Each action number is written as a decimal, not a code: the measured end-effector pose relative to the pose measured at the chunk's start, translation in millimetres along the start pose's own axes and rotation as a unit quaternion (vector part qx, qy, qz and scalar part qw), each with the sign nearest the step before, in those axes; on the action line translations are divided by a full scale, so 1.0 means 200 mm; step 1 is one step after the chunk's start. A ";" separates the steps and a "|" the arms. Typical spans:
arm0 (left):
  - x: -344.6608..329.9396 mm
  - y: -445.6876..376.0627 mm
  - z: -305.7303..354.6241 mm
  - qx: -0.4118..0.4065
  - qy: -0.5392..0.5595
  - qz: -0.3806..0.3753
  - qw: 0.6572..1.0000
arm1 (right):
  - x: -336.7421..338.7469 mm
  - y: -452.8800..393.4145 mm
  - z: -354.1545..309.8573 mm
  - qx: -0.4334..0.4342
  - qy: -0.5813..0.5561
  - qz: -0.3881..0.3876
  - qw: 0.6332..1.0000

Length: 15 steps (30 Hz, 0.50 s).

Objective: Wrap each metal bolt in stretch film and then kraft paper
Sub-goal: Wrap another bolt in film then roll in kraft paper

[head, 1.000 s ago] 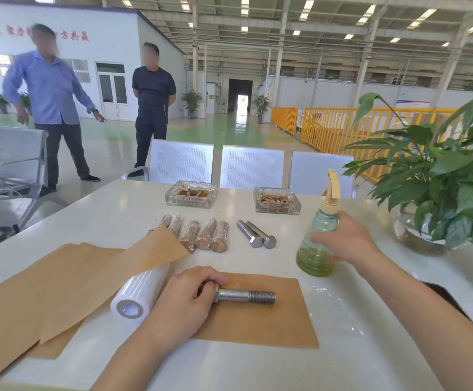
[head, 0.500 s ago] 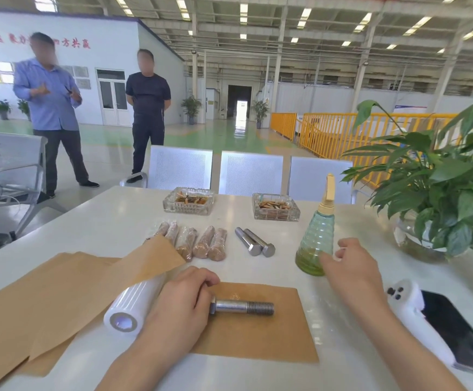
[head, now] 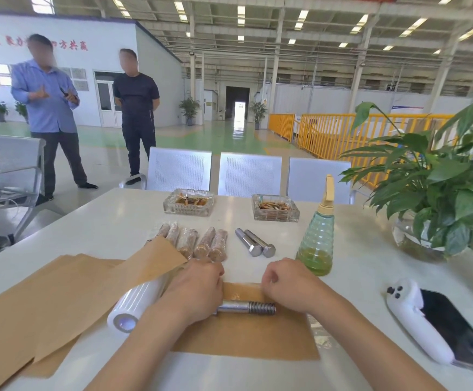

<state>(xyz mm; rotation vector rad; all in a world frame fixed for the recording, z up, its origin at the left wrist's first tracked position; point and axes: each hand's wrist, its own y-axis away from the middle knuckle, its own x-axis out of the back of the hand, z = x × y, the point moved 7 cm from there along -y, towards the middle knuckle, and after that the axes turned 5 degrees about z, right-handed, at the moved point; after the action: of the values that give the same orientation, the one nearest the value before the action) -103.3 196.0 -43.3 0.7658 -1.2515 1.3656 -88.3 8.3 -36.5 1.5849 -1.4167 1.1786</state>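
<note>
A bare metal bolt [head: 248, 307] lies across a kraft paper sheet [head: 243, 337] in front of me, with clear stretch film [head: 323, 338] spread over the sheet and past its right edge. My left hand [head: 194, 290] covers the bolt's head, and its curled fingers pinch the sheet's far edge. My right hand [head: 287, 283] pinches the same far edge, just beyond the threaded end. Two more bare bolts [head: 255, 245] and several wrapped bolts [head: 198, 244] lie farther back. A stretch film roll [head: 136, 306] rests to the left, on a stack of kraft sheets [head: 32, 306].
A green spray bottle [head: 317, 244] stands just beyond my right hand. Two glass ashtrays [head: 188, 204] [head: 276, 208] sit at the back, with a potted plant [head: 432, 198] at right. A white device with a phone [head: 418, 325] lies near the right edge. Two people stand beyond the table on the left.
My right hand came back from the spray bottle to the sheet's far edge. My left hand slid forward from the bolt head to that same edge.
</note>
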 end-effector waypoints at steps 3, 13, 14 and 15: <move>0.00 -0.01 0.00 0.007 0.000 -0.024 1.000 | 0.02 -0.03 -0.01 -0.010 -0.025 -0.004 1.000; 0.17 0.07 0.00 -0.027 0.039 0.038 0.998 | 0.11 0.08 -0.01 0.032 -0.107 0.039 0.993; 0.19 0.08 0.01 -0.037 0.036 0.054 0.997 | 0.12 0.10 -0.01 0.035 -0.107 0.046 0.993; 0.21 0.10 0.02 -0.047 0.030 0.068 0.996 | 0.13 0.12 0.00 0.040 -0.105 0.053 0.992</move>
<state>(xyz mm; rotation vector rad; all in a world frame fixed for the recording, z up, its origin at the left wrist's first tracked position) -131.2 206.8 -9.0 0.5802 -1.3307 1.4181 -112.4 -3.6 -14.4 1.7492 -1.6239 1.1705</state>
